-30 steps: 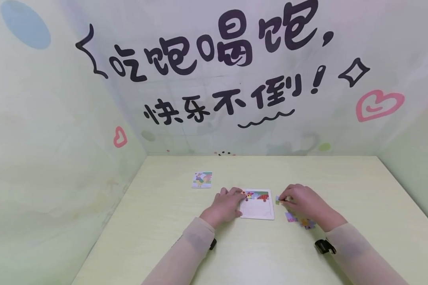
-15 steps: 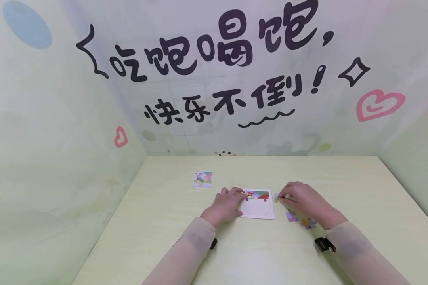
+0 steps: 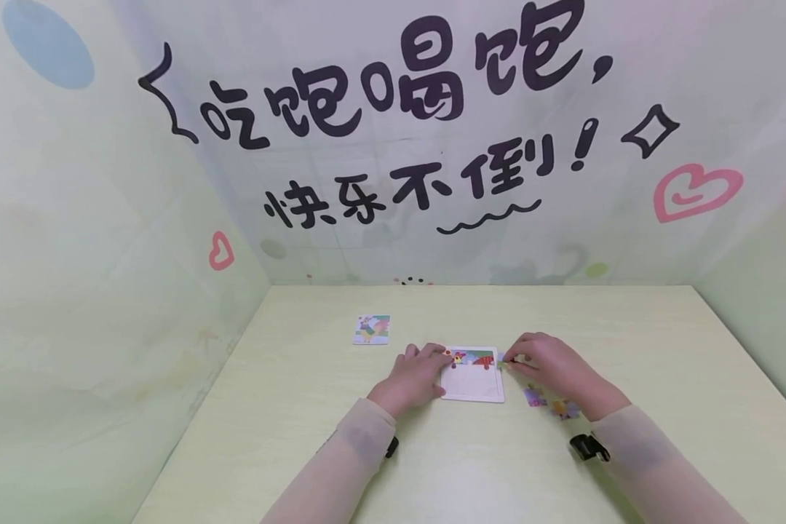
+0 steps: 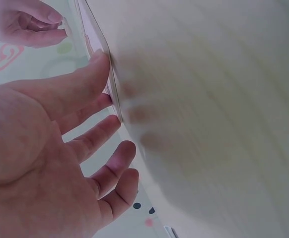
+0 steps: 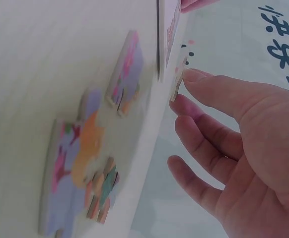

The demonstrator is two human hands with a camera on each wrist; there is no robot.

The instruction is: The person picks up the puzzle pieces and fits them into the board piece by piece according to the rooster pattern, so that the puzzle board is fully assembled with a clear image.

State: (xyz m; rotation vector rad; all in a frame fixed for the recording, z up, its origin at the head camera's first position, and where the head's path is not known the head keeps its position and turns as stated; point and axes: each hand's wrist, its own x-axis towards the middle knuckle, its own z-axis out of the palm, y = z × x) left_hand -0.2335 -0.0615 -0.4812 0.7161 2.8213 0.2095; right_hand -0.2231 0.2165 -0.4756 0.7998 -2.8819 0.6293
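A white square puzzle tray (image 3: 473,386) lies on the table, its top strip filled with colourful pieces and its lower part bare. My left hand (image 3: 413,375) rests at the tray's left edge; in the left wrist view its thumb and some fingertips touch the rim, fingers spread and relaxed. At the tray's right edge, my right hand (image 3: 553,364) pinches a small puzzle piece (image 5: 179,82) between thumb and index finger. That piece is seen edge-on in the right wrist view. Below the right hand lie a purple-and-pink puzzle piece (image 3: 534,396) and an orange-and-purple cluster of pieces (image 3: 565,410).
A square picture card (image 3: 371,330) showing a rooster lies behind the left hand, to the left. The table (image 3: 301,407) meets a printed fabric wall (image 3: 380,255) at the back and sides. A black band (image 3: 588,447) shows at the right wrist.
My right hand has moved left with the puzzle piece, from beside the loose pieces up to the tray's right edge. The left hand and tray stay about where they were.
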